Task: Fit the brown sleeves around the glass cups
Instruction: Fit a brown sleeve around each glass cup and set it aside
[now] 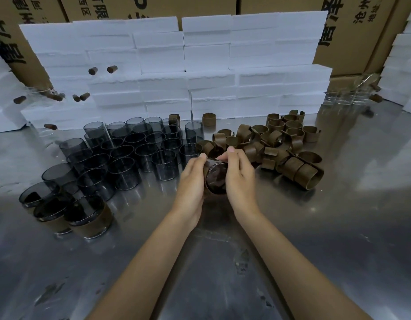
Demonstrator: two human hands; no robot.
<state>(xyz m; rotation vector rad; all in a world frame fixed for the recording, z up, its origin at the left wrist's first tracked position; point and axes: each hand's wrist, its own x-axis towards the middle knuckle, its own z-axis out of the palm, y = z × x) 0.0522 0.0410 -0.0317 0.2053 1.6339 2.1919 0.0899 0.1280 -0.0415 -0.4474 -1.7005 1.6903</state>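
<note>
I see the glass cup between both palms; left hand and right hand fingers curl around its brown sleeve.

Smoky grey glass cups, brown sleeves, white foam blocks.

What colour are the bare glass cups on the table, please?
Smoky dark grey, see-through; the bare glass cups show in the head view.

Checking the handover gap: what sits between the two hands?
In the head view, a glass cup with a brown sleeve, held on its side between the left hand and right hand.
</note>
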